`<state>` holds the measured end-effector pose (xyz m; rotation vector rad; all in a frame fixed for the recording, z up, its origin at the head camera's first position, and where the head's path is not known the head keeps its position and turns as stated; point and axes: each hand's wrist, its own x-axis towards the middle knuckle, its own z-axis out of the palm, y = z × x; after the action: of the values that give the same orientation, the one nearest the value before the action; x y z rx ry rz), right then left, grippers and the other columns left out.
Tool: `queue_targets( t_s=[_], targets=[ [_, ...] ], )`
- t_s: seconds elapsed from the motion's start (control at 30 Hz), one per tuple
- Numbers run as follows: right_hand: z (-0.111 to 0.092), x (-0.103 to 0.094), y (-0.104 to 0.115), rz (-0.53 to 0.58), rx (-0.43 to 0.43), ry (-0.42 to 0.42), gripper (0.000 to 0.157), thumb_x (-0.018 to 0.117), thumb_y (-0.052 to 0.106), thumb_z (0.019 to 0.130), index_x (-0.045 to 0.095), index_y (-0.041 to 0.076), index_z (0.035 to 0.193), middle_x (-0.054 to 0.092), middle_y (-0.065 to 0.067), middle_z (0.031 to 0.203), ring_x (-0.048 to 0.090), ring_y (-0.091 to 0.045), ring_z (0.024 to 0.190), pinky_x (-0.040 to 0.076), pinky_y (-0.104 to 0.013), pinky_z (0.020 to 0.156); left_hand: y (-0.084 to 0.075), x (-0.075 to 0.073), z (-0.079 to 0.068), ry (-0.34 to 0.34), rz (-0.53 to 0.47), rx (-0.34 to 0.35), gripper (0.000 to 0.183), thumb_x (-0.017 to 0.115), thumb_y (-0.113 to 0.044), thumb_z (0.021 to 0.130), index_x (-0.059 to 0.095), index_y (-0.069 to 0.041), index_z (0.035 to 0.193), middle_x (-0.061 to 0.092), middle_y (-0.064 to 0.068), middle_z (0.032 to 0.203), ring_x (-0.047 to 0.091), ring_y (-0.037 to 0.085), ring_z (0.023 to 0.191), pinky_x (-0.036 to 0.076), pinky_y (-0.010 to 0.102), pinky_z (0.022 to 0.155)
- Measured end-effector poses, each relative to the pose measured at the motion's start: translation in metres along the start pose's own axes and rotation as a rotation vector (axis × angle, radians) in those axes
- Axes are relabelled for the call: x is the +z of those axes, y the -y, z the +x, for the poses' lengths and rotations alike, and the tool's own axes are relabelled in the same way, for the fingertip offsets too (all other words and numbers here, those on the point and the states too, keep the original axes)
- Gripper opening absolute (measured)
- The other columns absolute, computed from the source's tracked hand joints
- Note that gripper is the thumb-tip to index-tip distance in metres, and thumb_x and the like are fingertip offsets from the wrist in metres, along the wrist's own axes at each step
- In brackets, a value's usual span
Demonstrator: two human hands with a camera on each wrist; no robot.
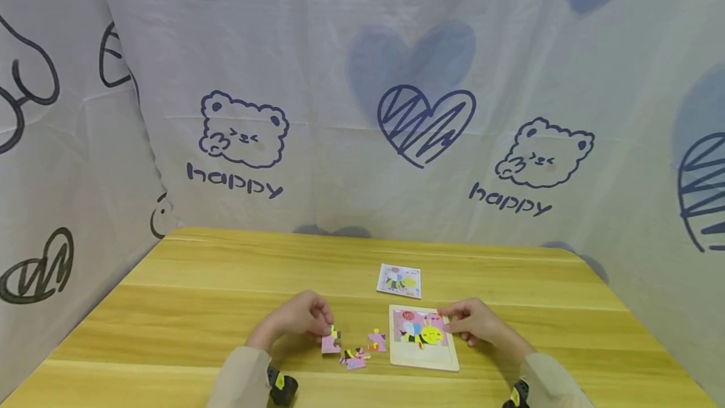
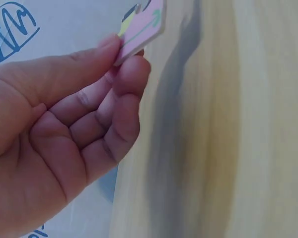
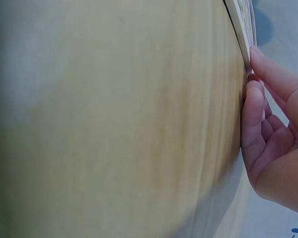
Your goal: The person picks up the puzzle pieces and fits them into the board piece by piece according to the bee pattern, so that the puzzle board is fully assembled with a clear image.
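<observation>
Between thumb and index finger, my left hand (image 1: 303, 315) pinches a pink puzzle piece (image 2: 144, 27) with a yellow patch and a green line, lifted off the table in the left wrist view. My right hand (image 1: 476, 322) grips the right edge of a wooden puzzle tray (image 1: 419, 358), thumb over the rim and fingers curled beside it. Joined pieces fill the tray's upper part and show a yellow bee (image 1: 432, 335) on pink; its lower part is bare wood. Two loose puzzle pieces, one nearer (image 1: 355, 358) and one by the tray (image 1: 376, 340), lie between the hands.
A square picture card (image 1: 399, 281) with the same bee lies behind the tray. The wood-grain table (image 1: 226, 269) runs back to a white cloth (image 1: 334, 162) printed with hearts and bears. More cloth hangs at both sides.
</observation>
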<state>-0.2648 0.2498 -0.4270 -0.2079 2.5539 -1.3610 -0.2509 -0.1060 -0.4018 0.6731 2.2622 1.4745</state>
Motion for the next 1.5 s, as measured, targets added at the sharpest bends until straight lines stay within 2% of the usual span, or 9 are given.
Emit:
queue_targets(
  t_s=[0.23, 0.4, 0.57, 0.83, 1.07, 1.5],
  targets=[
    [0.001, 0.002, 0.000, -0.012, 0.008, -0.023, 0.038, 0.071, 0.011, 0.075, 0.062, -0.001, 0.110, 0.046, 0.000, 0.062, 0.040, -0.008, 0.046, 0.035, -0.018, 0.038, -0.010, 0.006, 0.012, -0.044, 0.023, 0.022, 0.005, 0.061, 0.007, 0.079, 0.056, 0.005, 0.080, 0.058, 0.005, 0.067, 0.057, 0.017, 0.060, 0.051, 0.034, 0.058],
    [0.002, 0.003, 0.000, -0.020, 0.015, -0.029, 0.038, 0.071, 0.011, 0.075, 0.062, -0.001, 0.110, 0.046, 0.000, 0.062, 0.040, -0.008, 0.046, 0.035, -0.018, 0.038, -0.019, 0.012, 0.020, -0.051, 0.041, 0.036, 0.006, 0.062, 0.007, 0.078, 0.057, 0.005, 0.080, 0.059, 0.006, 0.067, 0.057, 0.016, 0.059, 0.050, 0.033, 0.057],
    [0.001, 0.002, -0.002, -0.018, 0.008, -0.018, 0.038, 0.071, 0.012, 0.076, 0.061, -0.001, 0.110, 0.046, 0.000, 0.062, 0.040, -0.008, 0.046, 0.036, -0.018, 0.038, -0.022, 0.020, 0.028, -0.035, 0.039, 0.047, 0.006, 0.062, 0.008, 0.078, 0.057, 0.007, 0.080, 0.059, 0.006, 0.067, 0.057, 0.015, 0.058, 0.050, 0.031, 0.055],
    [0.000, 0.003, -0.003, -0.003, 0.019, -0.016, 0.038, 0.071, 0.011, 0.076, 0.061, -0.002, 0.110, 0.046, 0.000, 0.061, 0.040, -0.008, 0.046, 0.036, -0.018, 0.039, -0.029, 0.036, 0.044, -0.013, 0.030, 0.016, 0.006, 0.062, 0.009, 0.077, 0.058, 0.005, 0.078, 0.057, 0.004, 0.065, 0.055, 0.013, 0.057, 0.050, 0.030, 0.055],
    [0.002, 0.003, -0.001, -0.022, 0.038, -0.039, 0.036, 0.070, 0.009, 0.076, 0.062, -0.001, 0.110, 0.046, 0.000, 0.062, 0.040, -0.008, 0.046, 0.035, -0.018, 0.038, -0.036, 0.049, 0.053, 0.003, 0.036, 0.032, 0.006, 0.062, 0.011, 0.076, 0.058, 0.005, 0.077, 0.057, 0.005, 0.064, 0.054, 0.012, 0.055, 0.050, 0.030, 0.055],
    [0.001, 0.000, 0.000, -0.032, -0.018, 0.010, 0.037, 0.069, 0.010, 0.078, 0.060, -0.002, 0.112, 0.045, 0.001, 0.061, 0.040, -0.008, 0.046, 0.036, -0.019, 0.039, -0.040, 0.074, 0.070, 0.023, 0.064, 0.017, 0.007, 0.063, 0.010, 0.076, 0.063, 0.003, 0.077, 0.059, 0.005, 0.062, 0.054, 0.013, 0.052, 0.048, 0.029, 0.050]
  ],
)
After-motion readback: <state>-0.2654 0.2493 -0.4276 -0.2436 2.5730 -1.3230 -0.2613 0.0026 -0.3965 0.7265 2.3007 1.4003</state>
